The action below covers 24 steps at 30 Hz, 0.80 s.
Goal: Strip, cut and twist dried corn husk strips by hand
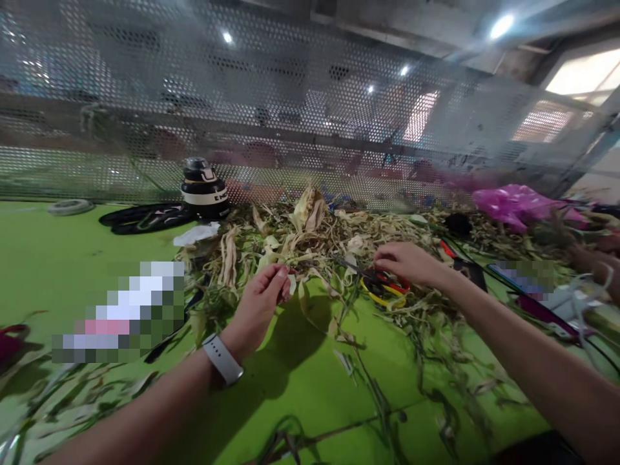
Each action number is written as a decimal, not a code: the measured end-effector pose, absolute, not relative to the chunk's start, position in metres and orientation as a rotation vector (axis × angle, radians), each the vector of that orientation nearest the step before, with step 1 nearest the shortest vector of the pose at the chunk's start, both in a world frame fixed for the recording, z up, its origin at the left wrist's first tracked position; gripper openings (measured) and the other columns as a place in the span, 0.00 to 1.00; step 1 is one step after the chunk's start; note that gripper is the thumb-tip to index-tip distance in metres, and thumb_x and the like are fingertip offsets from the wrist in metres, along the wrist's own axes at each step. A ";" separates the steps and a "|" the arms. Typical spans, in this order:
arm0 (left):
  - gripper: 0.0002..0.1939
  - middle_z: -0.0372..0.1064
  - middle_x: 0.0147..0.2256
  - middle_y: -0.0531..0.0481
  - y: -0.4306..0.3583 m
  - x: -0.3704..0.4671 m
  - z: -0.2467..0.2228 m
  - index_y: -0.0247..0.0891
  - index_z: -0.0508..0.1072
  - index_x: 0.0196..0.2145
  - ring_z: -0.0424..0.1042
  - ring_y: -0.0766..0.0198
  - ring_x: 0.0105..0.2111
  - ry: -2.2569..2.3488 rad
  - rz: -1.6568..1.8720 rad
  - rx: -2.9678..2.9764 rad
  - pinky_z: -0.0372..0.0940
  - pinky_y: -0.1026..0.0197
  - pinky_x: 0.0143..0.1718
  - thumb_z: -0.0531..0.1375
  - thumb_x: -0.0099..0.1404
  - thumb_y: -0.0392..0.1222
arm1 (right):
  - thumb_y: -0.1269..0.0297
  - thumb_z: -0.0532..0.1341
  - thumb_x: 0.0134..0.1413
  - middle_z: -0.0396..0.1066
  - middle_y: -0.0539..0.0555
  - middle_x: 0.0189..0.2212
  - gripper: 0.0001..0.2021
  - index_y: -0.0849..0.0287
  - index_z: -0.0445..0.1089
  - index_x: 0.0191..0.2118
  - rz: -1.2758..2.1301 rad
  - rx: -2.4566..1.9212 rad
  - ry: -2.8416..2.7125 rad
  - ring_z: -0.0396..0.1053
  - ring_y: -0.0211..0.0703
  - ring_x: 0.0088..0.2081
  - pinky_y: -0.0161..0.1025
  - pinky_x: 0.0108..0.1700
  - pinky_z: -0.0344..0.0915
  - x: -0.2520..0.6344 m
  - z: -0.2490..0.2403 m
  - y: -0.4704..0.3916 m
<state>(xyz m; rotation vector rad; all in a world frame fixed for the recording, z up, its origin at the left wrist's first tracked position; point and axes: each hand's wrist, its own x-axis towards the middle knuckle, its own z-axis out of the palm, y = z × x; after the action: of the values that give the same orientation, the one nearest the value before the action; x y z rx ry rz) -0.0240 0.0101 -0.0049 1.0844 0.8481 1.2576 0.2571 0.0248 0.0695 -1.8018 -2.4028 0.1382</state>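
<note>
My left hand [264, 300], with a grey watch band on its wrist, is closed in a pinch above the green surface [285, 394]. A small pale bit shows at its fingertips, too small to name. Farther right, my right hand [409, 261] curls its fingers at the scissors [385, 290], which have yellow and red handles. Their dark blades point left over the scraps; the fingers partly cover the handles. Behind both hands spreads a heap of dry, husk-like plant strips [310, 242], some pale, some greenish.
A black jar-like container with a white band [203, 194] stands at the back left, beside a dark flat item [145, 217]. A perforated metal screen [290, 110] rises behind. At right are a pink plastic bag [520, 203], a phone-like item [520, 281], cables and another person's hand [593, 258].
</note>
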 end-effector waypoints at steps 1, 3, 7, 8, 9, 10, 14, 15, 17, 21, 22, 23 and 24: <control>0.09 0.56 0.18 0.59 0.010 -0.024 -0.005 0.36 0.68 0.28 0.54 0.74 0.19 0.848 1.254 1.089 0.51 0.70 0.21 0.59 0.58 0.44 | 0.67 0.55 0.53 0.72 0.52 0.31 0.08 0.58 0.71 0.30 0.119 -1.816 -2.384 0.67 0.41 0.32 0.33 0.32 0.58 0.257 0.066 0.025; 0.09 0.56 0.18 0.59 0.010 -0.024 -0.006 0.36 0.67 0.27 0.54 0.73 0.19 0.851 1.254 1.099 0.50 0.70 0.21 0.59 0.58 0.45 | 0.65 0.55 0.53 0.72 0.54 0.32 0.07 0.58 0.70 0.29 0.070 -1.859 -2.322 0.67 0.42 0.33 0.34 0.33 0.58 0.257 0.057 0.028; 0.10 0.57 0.18 0.59 0.010 -0.023 -0.007 0.36 0.67 0.26 0.53 0.73 0.19 0.853 1.259 1.143 0.50 0.69 0.21 0.58 0.59 0.45 | 0.59 0.59 0.50 0.69 0.56 0.29 0.10 0.60 0.68 0.26 0.049 -1.938 -2.159 0.66 0.43 0.31 0.34 0.31 0.58 0.255 0.035 0.039; 0.10 0.57 0.17 0.58 0.010 -0.023 -0.007 0.36 0.67 0.26 0.53 0.73 0.18 0.851 1.259 1.150 0.50 0.69 0.21 0.58 0.59 0.45 | 0.61 0.60 0.49 0.69 0.55 0.28 0.08 0.60 0.68 0.25 0.070 -1.931 -2.130 0.66 0.42 0.31 0.34 0.31 0.58 0.255 0.032 0.042; 0.10 0.57 0.17 0.58 0.010 -0.022 -0.006 0.36 0.67 0.26 0.53 0.72 0.18 0.848 1.262 1.155 0.50 0.69 0.21 0.58 0.59 0.45 | 0.63 0.60 0.48 0.69 0.54 0.28 0.07 0.60 0.67 0.24 0.095 -1.918 -2.098 0.66 0.42 0.32 0.34 0.32 0.58 0.256 0.030 0.045; 0.10 0.57 0.17 0.58 0.010 -0.022 -0.006 0.36 0.67 0.26 0.53 0.72 0.18 0.846 1.263 1.156 0.50 0.68 0.21 0.58 0.58 0.46 | 0.66 0.60 0.48 0.68 0.54 0.27 0.07 0.60 0.67 0.23 0.124 -1.901 -2.062 0.65 0.41 0.32 0.33 0.32 0.58 0.257 0.032 0.048; 0.11 0.56 0.17 0.58 0.010 -0.021 -0.006 0.36 0.67 0.26 0.53 0.72 0.18 0.849 1.265 1.136 0.49 0.68 0.21 0.59 0.57 0.47 | 0.65 0.57 0.49 0.65 0.50 0.20 0.10 0.61 0.63 0.20 0.300 -1.822 -1.874 0.64 0.39 0.26 0.33 0.29 0.59 0.265 0.059 0.058; 0.11 0.56 0.17 0.58 0.010 -0.021 -0.005 0.35 0.67 0.26 0.53 0.72 0.18 0.846 1.264 1.128 0.49 0.68 0.21 0.59 0.57 0.47 | 0.64 0.56 0.51 0.65 0.49 0.19 0.11 0.61 0.63 0.21 0.361 -1.793 -1.825 0.64 0.38 0.24 0.33 0.27 0.60 0.267 0.069 0.059; 0.12 0.56 0.17 0.58 0.010 -0.021 -0.005 0.35 0.67 0.26 0.53 0.72 0.18 0.845 1.259 1.113 0.49 0.68 0.21 0.60 0.56 0.48 | 0.64 0.53 0.54 0.67 0.50 0.20 0.10 0.60 0.62 0.23 0.465 -1.715 -1.729 0.65 0.37 0.23 0.33 0.26 0.62 0.268 0.089 0.058; 0.14 0.56 0.17 0.59 0.010 -0.020 -0.005 0.35 0.68 0.26 0.52 0.73 0.18 0.821 1.246 1.070 0.48 0.68 0.20 0.62 0.53 0.50 | 0.68 0.50 0.56 0.71 0.54 0.30 0.07 0.59 0.61 0.28 0.614 -1.532 -1.598 0.68 0.36 0.28 0.33 0.28 0.66 0.260 0.122 0.048; 0.14 0.56 0.17 0.59 0.010 -0.020 -0.005 0.34 0.68 0.26 0.52 0.73 0.18 0.806 1.247 1.055 0.49 0.68 0.20 0.62 0.53 0.50 | 0.67 0.50 0.56 0.71 0.54 0.31 0.07 0.59 0.61 0.29 0.686 -1.467 -1.547 0.68 0.36 0.27 0.34 0.28 0.66 0.257 0.130 0.045; 0.14 0.56 0.17 0.59 0.011 -0.020 -0.005 0.34 0.68 0.27 0.53 0.73 0.18 0.791 1.249 1.040 0.49 0.69 0.20 0.62 0.53 0.49 | 0.67 0.51 0.57 0.71 0.54 0.30 0.07 0.59 0.61 0.29 0.804 -1.380 -1.455 0.68 0.36 0.27 0.34 0.27 0.66 0.254 0.138 0.042; 0.14 0.56 0.17 0.59 0.011 -0.021 -0.004 0.34 0.69 0.27 0.53 0.74 0.18 0.779 1.250 1.024 0.49 0.69 0.21 0.62 0.53 0.49 | 0.68 0.52 0.57 0.71 0.54 0.29 0.07 0.59 0.61 0.28 0.902 -1.305 -1.369 0.68 0.36 0.26 0.34 0.26 0.66 0.251 0.146 0.040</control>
<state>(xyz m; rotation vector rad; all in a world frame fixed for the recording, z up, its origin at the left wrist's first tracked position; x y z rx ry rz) -0.0206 0.0107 -0.0042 1.0243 0.7789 1.2497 0.2514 0.0398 0.1458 -1.3050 -1.3687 0.9016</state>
